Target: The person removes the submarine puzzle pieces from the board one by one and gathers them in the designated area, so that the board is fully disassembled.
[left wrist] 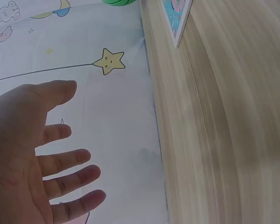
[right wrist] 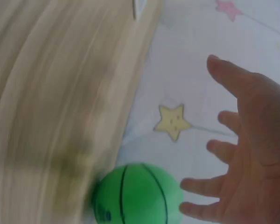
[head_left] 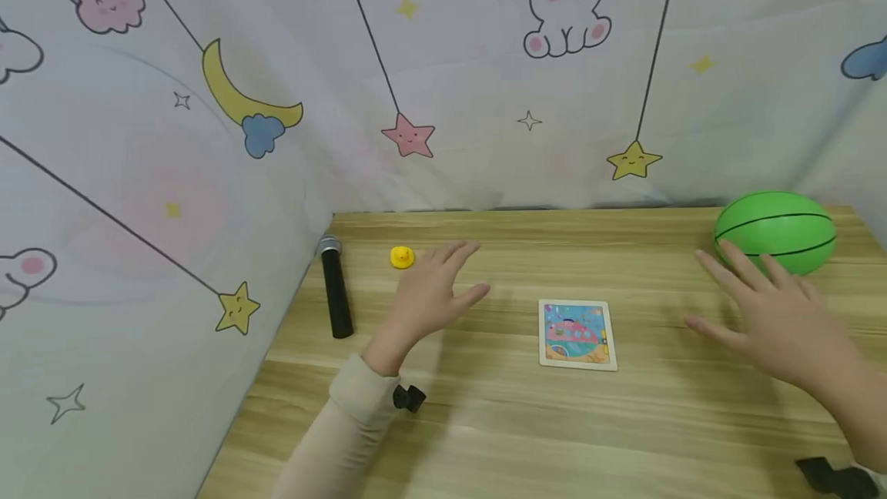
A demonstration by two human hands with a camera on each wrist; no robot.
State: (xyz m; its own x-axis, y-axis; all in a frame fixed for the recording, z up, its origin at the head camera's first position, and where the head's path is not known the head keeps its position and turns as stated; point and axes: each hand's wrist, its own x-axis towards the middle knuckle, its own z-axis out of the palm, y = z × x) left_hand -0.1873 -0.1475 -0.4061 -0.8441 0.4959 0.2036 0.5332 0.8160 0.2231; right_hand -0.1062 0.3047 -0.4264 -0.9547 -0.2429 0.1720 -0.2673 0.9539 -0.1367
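My left hand (head_left: 433,291) hovers over the left part of the table with fingers spread and holds nothing. Just beyond it sits a small yellow rubber duck (head_left: 402,256). On the right, my right hand (head_left: 783,322) is raised too, its fingers apart and its palm bare in the right wrist view. Its fingertips overlap a green ball (head_left: 774,226) with black lines in the head view; the same ball (right wrist: 137,196) shows beside the fingers in the right wrist view. Between the hands lies a flat square picture puzzle (head_left: 577,335) with a pink submarine and a white border.
A black microphone (head_left: 337,291) with a silver head lies near the left edge of the wooden table (head_left: 527,430). A white cloth printed with stars, a moon and rabbits (head_left: 478,75) hangs behind the table and along its left side.
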